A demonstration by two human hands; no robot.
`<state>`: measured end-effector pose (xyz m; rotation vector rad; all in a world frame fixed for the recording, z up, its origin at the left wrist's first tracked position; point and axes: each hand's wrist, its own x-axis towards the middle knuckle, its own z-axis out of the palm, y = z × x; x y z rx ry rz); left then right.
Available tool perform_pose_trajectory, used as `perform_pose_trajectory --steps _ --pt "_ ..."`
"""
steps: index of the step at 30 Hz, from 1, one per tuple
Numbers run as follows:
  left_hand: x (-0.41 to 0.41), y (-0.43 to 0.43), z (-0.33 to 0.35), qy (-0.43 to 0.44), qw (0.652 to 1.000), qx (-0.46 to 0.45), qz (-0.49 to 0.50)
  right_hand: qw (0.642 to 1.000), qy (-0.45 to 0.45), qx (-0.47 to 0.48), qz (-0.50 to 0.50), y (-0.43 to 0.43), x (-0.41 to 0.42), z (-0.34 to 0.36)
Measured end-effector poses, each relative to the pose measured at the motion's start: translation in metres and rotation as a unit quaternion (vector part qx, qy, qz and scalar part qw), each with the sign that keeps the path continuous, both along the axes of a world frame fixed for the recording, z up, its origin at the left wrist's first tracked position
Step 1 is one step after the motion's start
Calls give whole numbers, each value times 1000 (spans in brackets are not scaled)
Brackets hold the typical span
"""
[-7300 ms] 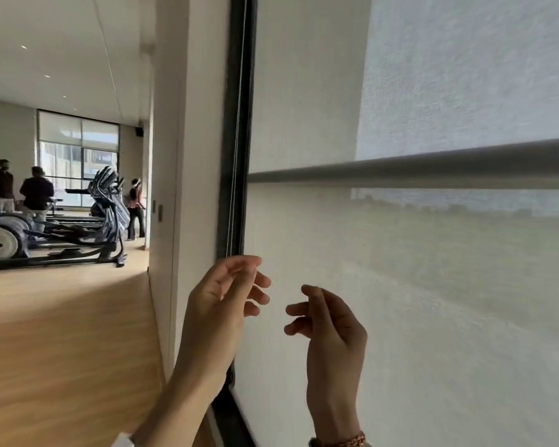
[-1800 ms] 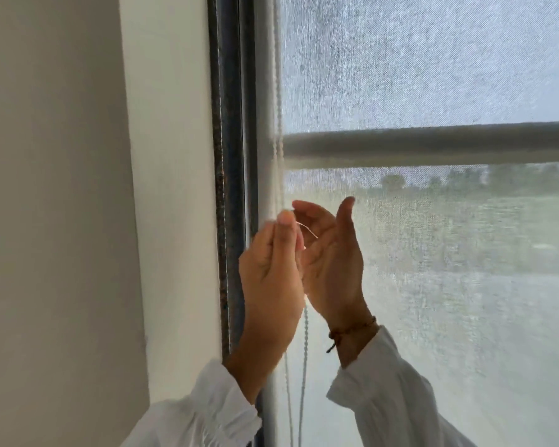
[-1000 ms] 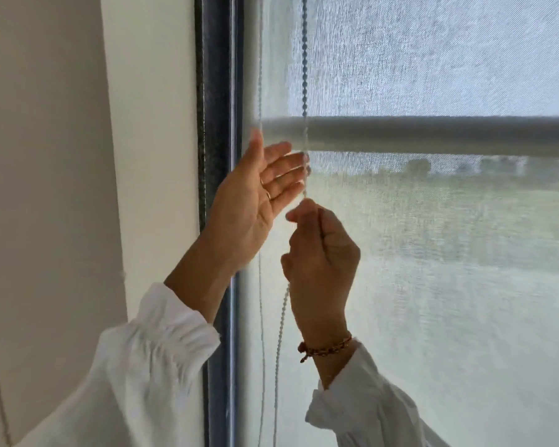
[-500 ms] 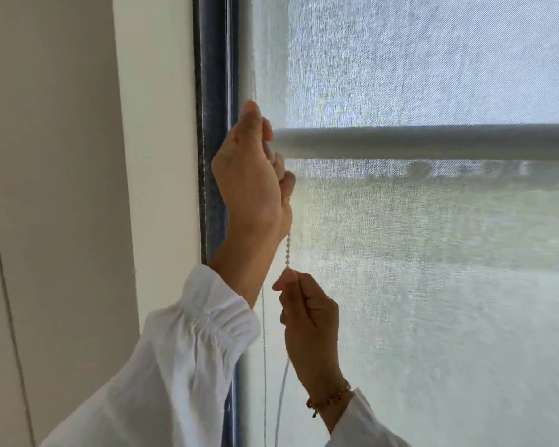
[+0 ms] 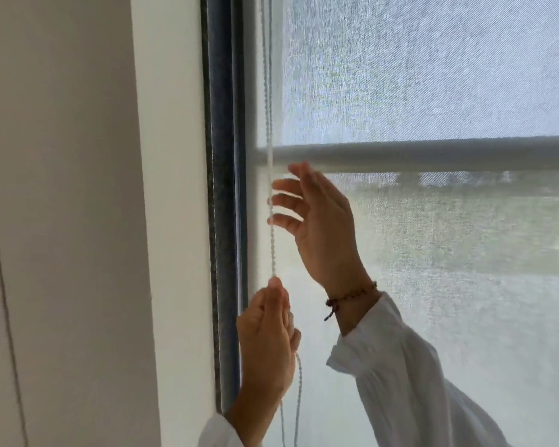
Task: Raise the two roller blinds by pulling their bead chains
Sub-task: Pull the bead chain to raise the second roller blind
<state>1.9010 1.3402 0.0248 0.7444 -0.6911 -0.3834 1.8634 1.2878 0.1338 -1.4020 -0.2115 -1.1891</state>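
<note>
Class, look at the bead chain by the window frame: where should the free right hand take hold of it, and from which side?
Pinch the taut vertical stretch of the bead chain above the left hand, just below the blind's bottom bar. Come from the right, where the open right hand is. The window frame crowds the left side, and the beads suit a thumb-and-finger pinch.

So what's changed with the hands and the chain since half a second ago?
The hands have swapped places. The left hand, which gripped high by the grey bottom rail, has come down and is pinched on the white bead chain. The right hand, which pinched the chain lower down, has let go and risen, fingers spread beside the chain. The rail looks about level with before.
</note>
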Motion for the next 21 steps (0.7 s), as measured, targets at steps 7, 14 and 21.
perform_pose_trajectory --steps 7,14,21 --pt "27 -3 -6 -79 996 36 -18 993 -6 68 -93 19 38 22" --pt "59 5 11 -79 987 77 -116 977 -138 19 -161 31 41 8" --pt "77 36 108 -157 975 -44 -150 966 -110 3 -233 56 50 -67"
